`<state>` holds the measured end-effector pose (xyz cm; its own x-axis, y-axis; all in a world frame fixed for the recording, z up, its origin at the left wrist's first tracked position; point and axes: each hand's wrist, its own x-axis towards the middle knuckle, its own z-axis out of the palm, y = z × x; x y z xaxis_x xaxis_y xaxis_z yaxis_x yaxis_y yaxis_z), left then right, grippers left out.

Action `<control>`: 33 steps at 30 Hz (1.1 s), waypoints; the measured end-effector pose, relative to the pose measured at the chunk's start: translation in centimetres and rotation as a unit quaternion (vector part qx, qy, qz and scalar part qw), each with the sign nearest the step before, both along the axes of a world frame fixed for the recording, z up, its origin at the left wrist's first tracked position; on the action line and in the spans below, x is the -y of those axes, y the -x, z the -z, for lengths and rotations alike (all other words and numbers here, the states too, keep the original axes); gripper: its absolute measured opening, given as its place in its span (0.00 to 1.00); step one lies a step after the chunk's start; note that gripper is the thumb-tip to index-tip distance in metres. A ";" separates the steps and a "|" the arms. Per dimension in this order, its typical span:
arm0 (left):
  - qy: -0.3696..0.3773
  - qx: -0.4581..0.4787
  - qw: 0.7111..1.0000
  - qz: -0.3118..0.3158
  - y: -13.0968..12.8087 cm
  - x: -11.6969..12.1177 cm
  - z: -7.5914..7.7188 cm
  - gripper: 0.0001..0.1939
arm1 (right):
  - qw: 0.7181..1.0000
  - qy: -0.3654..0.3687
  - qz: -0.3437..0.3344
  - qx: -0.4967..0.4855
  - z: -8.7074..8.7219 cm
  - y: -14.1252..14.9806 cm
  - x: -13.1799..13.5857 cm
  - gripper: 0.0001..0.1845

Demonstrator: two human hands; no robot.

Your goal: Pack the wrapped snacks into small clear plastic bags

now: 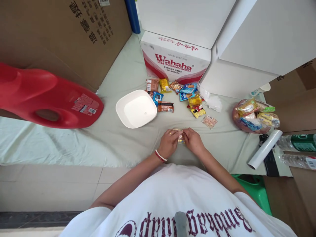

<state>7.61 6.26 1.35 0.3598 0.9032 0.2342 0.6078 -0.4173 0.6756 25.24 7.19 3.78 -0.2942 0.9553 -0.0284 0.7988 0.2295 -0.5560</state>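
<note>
Close to my body, at the table's near edge, my left hand (169, 142) and my right hand (193, 140) pinch a small shiny snack packet (181, 139) between them. Fingers cover most of it, so its label cannot be read. Beyond my hands lies a loose group of wrapped snacks, including a brown packet (166, 106), a blue packet (187, 95), a yellow packet (165, 85) and a pale pink packet (209, 121). An off-white square bowl (136, 109) with nothing in it stands left of them.
A large red jug (66, 98) lies at the left beside a brown carton (61, 39). Behind the snacks stands a Wahaha water box (175, 62). To the right are a filled snack bowl (237, 123), a white roll (265, 149), plastic bottles (301, 143) and a paper cup (261, 89).
</note>
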 end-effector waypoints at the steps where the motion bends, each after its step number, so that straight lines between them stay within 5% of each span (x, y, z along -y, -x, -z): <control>1: 0.009 -0.004 0.998 -0.057 0.1 -0.2 0.2 0.18 | 1.000 -0.005 0.001 -0.003 0.0 0.0 0.1 0.12; 3: 0.039 -0.042 0.985 -0.161 -0.1 -0.4 0.2 0.19 | 1.000 -0.013 0.008 -0.008 0.0 0.1 0.3 0.12; 5: 0.074 -0.096 0.974 -0.194 -0.5 -0.6 -0.1 0.23 | 1.000 -0.017 0.015 -0.007 0.0 0.3 0.5 0.13; 10: 0.098 -0.164 0.969 -0.157 -1.2 -0.9 -1.4 0.12 | 0.999 0.004 0.037 -0.006 -0.6 1.1 1.6 0.14; 13: 0.073 -0.114 0.982 -0.133 -1.5 -1.0 -1.0 0.04 | 0.997 0.023 0.055 -0.055 -1.3 1.2 2.8 0.15; 16: -0.017 -0.017 0.993 -0.119 -2.2 -0.6 -0.3 0.06 | 0.980 0.027 0.108 -0.165 -1.6 0.6 4.1 0.11; 18: -0.127 0.026 0.988 -0.078 -2.9 0.1 -0.3 0.08 | 0.939 0.057 0.170 -0.295 -1.7 -0.2 5.0 0.11; 22: -0.310 0.055 0.940 0.131 -5.1 1.7 -1.3 0.16 | 0.777 0.140 0.289 -0.541 -1.4 -2.3 7.0 0.21; 26: -0.256 0.029 0.926 0.277 -7.9 2.2 -2.7 0.22 | 0.709 0.122 0.359 -0.594 -0.4 -4.3 9.0 0.22; 29: -0.184 0.026 0.927 0.325 -9.3 2.4 -3.2 0.29 | 0.727 0.111 0.366 -0.570 -0.6 -7.0 9.6 0.23; 33: -0.127 0.037 0.934 0.332 -8.9 2.2 -2.7 0.31 | 0.847 -0.055 0.375 -0.373 -4.8 -15.7 7.8 0.23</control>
<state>16.55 4.01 4.10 0.7957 0.3981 0.4565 0.1129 -0.8379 0.5340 40.91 -0.65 8.56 0.4988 0.8667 -0.0002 0.1799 -0.1037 -0.9782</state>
